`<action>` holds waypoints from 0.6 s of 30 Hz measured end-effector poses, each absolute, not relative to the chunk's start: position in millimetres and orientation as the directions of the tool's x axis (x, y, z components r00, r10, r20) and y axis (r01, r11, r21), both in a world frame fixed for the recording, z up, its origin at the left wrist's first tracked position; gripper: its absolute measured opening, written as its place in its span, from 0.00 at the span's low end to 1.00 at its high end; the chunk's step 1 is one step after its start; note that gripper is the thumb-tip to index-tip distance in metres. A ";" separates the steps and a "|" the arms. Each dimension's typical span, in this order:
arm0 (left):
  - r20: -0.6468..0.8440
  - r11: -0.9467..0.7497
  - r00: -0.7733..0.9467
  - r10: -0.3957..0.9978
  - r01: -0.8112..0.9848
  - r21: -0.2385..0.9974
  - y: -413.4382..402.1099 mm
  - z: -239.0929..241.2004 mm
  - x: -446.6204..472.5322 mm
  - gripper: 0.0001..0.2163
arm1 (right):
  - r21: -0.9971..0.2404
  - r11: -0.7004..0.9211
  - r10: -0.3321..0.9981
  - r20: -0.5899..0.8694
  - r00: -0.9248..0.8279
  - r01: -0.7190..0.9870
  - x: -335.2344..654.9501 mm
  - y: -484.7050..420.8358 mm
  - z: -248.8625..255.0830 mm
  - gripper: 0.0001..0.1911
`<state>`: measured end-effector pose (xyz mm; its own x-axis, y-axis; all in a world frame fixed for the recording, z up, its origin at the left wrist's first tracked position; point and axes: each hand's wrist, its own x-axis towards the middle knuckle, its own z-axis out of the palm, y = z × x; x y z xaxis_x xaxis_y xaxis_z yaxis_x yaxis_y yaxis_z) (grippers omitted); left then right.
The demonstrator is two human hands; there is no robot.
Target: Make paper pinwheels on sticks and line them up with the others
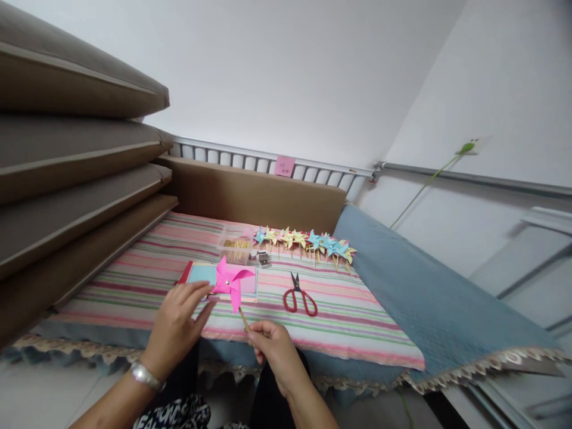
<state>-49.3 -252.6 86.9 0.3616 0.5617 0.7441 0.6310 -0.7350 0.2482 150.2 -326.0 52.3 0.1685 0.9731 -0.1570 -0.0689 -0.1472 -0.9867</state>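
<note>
A bright pink paper pinwheel (228,281) with a pale pin at its centre faces up over the striped cloth. Its wooden stick (244,320) is pinched between the thumb and fingers of my right hand (270,345). My left hand (181,316) is beside the left blade, thumb and fingers apart; whether a fingertip touches the paper I cannot tell. Beneath the pinwheel lie sheets of coloured paper (201,273), light blue and pink among them. Red-handled scissors (298,296) rest to the right, blades pointing away.
A clear plastic box (236,245) holds wooden sticks, with a small container (263,258) beside it. Several finished pinwheels (313,241) lie in a row at the back right. Thick brown cushions (80,143) are stacked at the left. A brown board (254,190) stands along the back.
</note>
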 end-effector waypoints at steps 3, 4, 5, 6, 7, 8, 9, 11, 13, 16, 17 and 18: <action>0.720 -0.687 0.328 0.611 0.671 0.278 -231.8 80.9 -63.0 0.12 | -0.986 -0.140 0.975 -0.152 0.159 -0.085 148.7 -326.1 51.8 0.15; 0.709 -0.684 0.336 0.620 0.673 0.280 -227.0 78.4 -65.5 0.11 | -0.986 -0.138 0.976 -0.151 0.155 -0.089 147.7 -326.0 51.8 0.14; 0.700 -0.686 0.346 0.625 0.672 0.279 -223.9 76.1 -66.6 0.09 | -0.986 -0.137 0.977 -0.150 0.152 -0.093 146.7 -325.9 51.9 0.14; 0.692 -0.687 0.356 0.628 0.671 0.278 -222.8 74.3 -66.5 0.08 | -0.986 -0.136 0.977 -0.149 0.150 -0.097 145.8 -325.9 52.2 0.14; 0.688 -0.689 0.363 0.628 0.671 0.276 -223.4 73.0 -65.2 0.07 | -0.986 -0.134 0.978 -0.149 0.149 -0.100 145.1 -326.0 52.5 0.14; 0.687 -0.692 0.370 0.626 0.669 0.271 -225.4 72.3 -63.2 0.07 | -0.986 -0.134 0.977 -0.149 0.150 -0.104 144.7 -326.2 52.8 0.14; 0.687 -0.697 0.377 0.622 0.667 0.265 -228.3 72.2 -60.7 0.07 | -0.985 -0.133 0.977 -0.149 0.152 -0.107 144.6 -326.4 53.1 0.15; 0.693 -0.710 0.388 0.608 0.657 0.255 -235.4 73.1 -55.4 0.06 | -0.985 -0.132 0.976 -0.148 0.158 -0.109 145.0 -327.0 53.6 0.15; 0.701 -0.725 0.399 0.592 0.642 0.247 -242.1 74.5 -50.2 0.05 | -0.985 -0.132 0.975 -0.148 0.163 -0.108 145.5 -327.5 53.9 0.16; 0.698 -0.736 0.412 0.586 0.631 0.245 -250.5 76.4 -41.4 0.05 | -0.985 -0.132 0.974 -0.149 0.169 -0.108 145.2 -327.5 54.2 0.16; 0.694 -0.736 0.415 0.589 0.630 0.248 -253.4 76.9 -37.6 0.05 | -0.985 -0.132 0.974 -0.149 0.170 -0.108 144.7 -327.2 54.3 0.16; 0.689 -0.735 0.415 0.594 0.629 0.254 -256.7 77.6 -33.3 0.05 | -0.986 -0.131 0.974 -0.148 0.170 -0.107 144.2 -326.9 54.5 0.16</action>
<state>-33.3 -256.7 77.6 0.4155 0.5935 0.6893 0.6290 -0.7349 0.2537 144.2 -326.9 54.5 0.1697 0.9744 -0.1476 -0.1072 -0.1307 -0.9856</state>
